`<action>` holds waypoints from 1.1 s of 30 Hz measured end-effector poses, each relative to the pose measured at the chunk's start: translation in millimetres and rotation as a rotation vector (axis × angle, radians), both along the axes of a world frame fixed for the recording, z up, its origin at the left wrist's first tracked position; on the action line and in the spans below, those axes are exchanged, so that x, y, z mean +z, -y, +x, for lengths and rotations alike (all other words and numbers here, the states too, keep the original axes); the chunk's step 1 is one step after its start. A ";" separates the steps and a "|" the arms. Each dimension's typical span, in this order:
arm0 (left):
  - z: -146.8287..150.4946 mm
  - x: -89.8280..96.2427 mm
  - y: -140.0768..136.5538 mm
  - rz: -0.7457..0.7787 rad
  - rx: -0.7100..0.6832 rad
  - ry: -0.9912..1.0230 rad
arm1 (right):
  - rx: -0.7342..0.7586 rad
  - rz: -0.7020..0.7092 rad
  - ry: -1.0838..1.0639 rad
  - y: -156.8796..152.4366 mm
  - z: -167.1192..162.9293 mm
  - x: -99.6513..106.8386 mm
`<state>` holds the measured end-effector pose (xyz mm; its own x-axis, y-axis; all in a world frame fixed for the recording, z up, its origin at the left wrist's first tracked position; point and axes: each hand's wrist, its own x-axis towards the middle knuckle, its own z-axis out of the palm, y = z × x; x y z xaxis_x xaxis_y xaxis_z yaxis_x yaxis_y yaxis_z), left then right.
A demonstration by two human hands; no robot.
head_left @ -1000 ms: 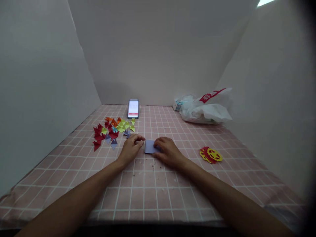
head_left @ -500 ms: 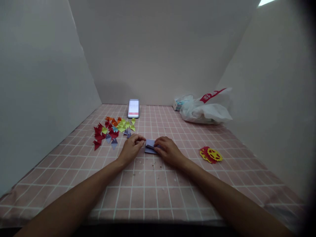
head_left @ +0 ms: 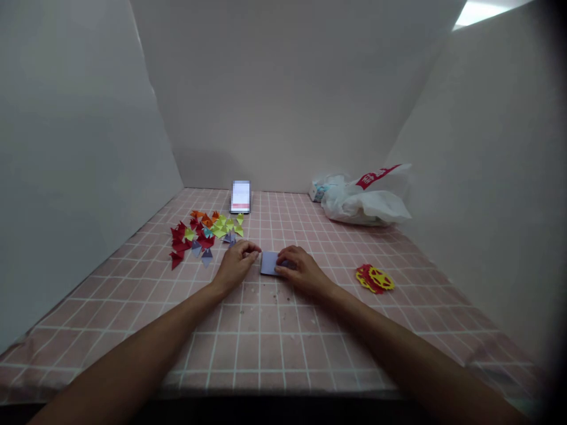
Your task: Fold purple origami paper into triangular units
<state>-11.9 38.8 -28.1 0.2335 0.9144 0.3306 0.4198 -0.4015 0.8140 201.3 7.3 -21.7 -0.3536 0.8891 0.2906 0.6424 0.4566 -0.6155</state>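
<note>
A square of light purple paper (head_left: 269,264) lies on the checked cloth in front of me, perhaps a small stack, as its front edge looks dark and thick. My right hand (head_left: 301,270) covers the right part of it, thumb and fingers bent together on the sheet. At the paper's left edge is my left hand (head_left: 237,262), its thumb and index finger closed in a pinch by the corner. Whether anything is between those fingertips is too small to tell. Close beyond the left hand lie purple folded paper pieces (head_left: 207,255).
Red folded papers (head_left: 177,258), yellow-green ones (head_left: 220,229) and orange ones (head_left: 207,220) are spread at left. A lit phone (head_left: 240,198) stands behind them. At right lie red and yellow cut-out discs (head_left: 381,278); a white plastic bag (head_left: 365,203) sits at the back.
The dark fold that stood up on the purple paper under my right fingers is gone, and the visible surface lies flat. Both hands stay nearly in place; the view has tilted slightly.
</note>
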 end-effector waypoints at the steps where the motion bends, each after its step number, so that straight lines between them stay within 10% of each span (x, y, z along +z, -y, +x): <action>1: 0.0 0.0 0.0 -0.001 -0.003 0.000 | 0.000 0.005 0.027 0.7 -0.7 1.1; 13: 0.8 1.1 1.7 -0.016 -0.025 0.007 | 0.004 0.073 0.295 4.2 -7.6 10.8; 33: -3.8 2.9 -2.3 -0.053 -0.204 -0.089 | -0.027 -0.001 0.158 1.2 -7.9 11.1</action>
